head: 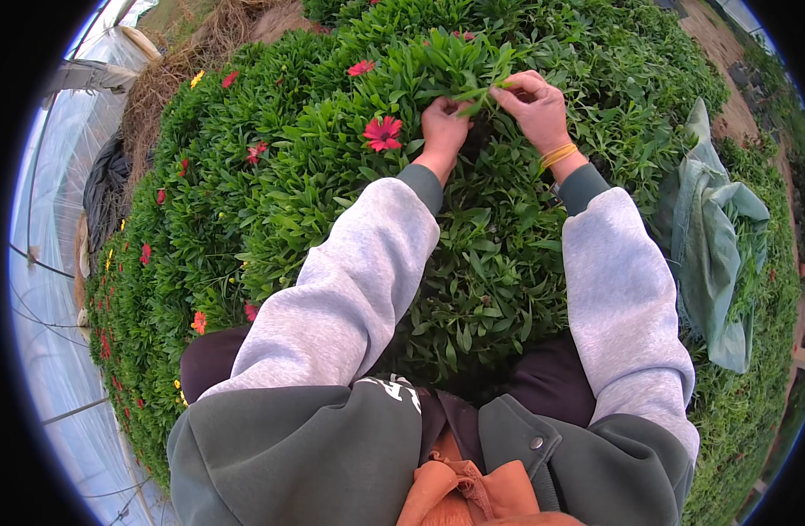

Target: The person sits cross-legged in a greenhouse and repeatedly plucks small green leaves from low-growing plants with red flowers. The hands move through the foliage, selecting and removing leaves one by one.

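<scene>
Both my hands are among leafy green daisy-like plants (290,191). My right hand (537,108), with yellow rubber bands around the wrist, pinches a leafy green shoot (482,95) between thumb and fingers. Just left of it, my left hand (447,128) is low in the foliage with its fingers closed by the lower part of the same greenery; what lies between its fingertips is partly hidden. A red daisy-like flower (382,133) stands left of my left hand, and a smaller red bloom (361,68) rises above that.
A green woven sack (711,243), holding leafy cuttings (744,263), lies on the plants at the right. Translucent plastic sheeting (60,217) with thin poles runs along the left. Dry brown plant matter (172,85) borders the bed at the upper left. Bare soil (711,46) shows at the upper right.
</scene>
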Action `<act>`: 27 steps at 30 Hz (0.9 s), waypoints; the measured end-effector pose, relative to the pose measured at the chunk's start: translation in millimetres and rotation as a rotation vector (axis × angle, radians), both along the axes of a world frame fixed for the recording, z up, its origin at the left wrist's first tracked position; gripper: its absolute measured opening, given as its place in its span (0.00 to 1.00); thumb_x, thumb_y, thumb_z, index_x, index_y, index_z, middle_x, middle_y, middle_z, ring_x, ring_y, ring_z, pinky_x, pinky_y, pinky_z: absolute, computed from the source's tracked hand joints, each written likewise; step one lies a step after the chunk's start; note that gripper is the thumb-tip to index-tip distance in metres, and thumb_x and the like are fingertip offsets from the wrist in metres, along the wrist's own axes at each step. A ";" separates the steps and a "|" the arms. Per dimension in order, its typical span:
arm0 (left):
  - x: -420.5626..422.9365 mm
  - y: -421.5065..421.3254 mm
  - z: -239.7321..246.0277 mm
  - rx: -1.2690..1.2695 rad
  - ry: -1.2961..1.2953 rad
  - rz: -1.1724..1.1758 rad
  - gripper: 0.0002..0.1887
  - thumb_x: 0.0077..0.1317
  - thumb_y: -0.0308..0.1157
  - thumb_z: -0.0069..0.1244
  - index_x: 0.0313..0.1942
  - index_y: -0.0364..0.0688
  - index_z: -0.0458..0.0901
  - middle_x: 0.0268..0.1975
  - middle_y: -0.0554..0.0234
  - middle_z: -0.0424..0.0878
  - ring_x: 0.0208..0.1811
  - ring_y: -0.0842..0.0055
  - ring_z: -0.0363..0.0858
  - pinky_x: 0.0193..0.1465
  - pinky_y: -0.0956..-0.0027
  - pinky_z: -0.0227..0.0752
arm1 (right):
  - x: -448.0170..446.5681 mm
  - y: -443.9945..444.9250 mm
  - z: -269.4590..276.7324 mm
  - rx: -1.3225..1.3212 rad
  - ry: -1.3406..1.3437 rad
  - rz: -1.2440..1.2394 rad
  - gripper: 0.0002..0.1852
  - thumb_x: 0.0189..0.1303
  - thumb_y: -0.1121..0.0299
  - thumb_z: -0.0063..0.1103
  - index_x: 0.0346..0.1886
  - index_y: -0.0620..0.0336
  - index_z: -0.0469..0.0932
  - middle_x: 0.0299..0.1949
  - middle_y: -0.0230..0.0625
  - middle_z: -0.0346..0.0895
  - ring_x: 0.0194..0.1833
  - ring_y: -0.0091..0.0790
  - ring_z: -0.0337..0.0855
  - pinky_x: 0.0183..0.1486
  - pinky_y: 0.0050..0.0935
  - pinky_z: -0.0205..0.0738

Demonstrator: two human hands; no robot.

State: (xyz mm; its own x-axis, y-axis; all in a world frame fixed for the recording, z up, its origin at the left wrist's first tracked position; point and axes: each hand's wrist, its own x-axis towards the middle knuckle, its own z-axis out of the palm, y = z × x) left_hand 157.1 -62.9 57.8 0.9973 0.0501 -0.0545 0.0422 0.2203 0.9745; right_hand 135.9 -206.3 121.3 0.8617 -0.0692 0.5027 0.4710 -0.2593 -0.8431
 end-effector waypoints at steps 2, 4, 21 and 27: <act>2.4 1.8 1.7 -0.062 0.085 0.025 0.10 0.61 0.33 0.53 0.37 0.36 0.74 0.35 0.64 0.77 0.36 0.79 0.78 0.38 0.73 0.76 | -9.2 4.1 4.2 0.012 -0.105 0.028 0.05 0.48 0.74 0.67 0.27 0.62 0.80 0.28 0.26 0.76 0.30 0.18 0.75 0.34 0.16 0.70; 6.7 6.5 2.8 -0.107 0.162 -0.003 0.10 0.60 0.33 0.53 0.37 0.36 0.74 0.37 0.65 0.77 0.37 0.78 0.77 0.37 0.73 0.76 | -12.4 -1.3 12.3 0.306 0.077 0.061 0.03 0.50 0.74 0.65 0.27 0.61 0.79 0.30 0.29 0.77 0.32 0.19 0.76 0.37 0.17 0.71; 0.2 1.6 -1.3 0.073 -0.066 -0.169 0.10 0.52 0.26 0.56 0.36 0.35 0.80 0.30 0.71 0.79 0.28 0.86 0.72 0.33 0.82 0.65 | -1.6 -32.0 14.5 0.577 0.599 0.056 0.13 0.52 0.59 0.66 0.32 0.54 0.73 0.23 0.22 0.71 0.23 0.16 0.69 0.18 0.15 0.54; -2.1 -0.1 -1.6 0.158 -0.103 -0.262 0.11 0.53 0.26 0.57 0.39 0.36 0.81 0.34 0.69 0.81 0.32 0.87 0.74 0.38 0.81 0.68 | 3.3 -22.0 12.7 0.262 0.502 -0.015 0.20 0.45 0.69 0.71 0.40 0.64 0.73 0.34 0.34 0.80 0.34 0.21 0.79 0.29 0.18 0.69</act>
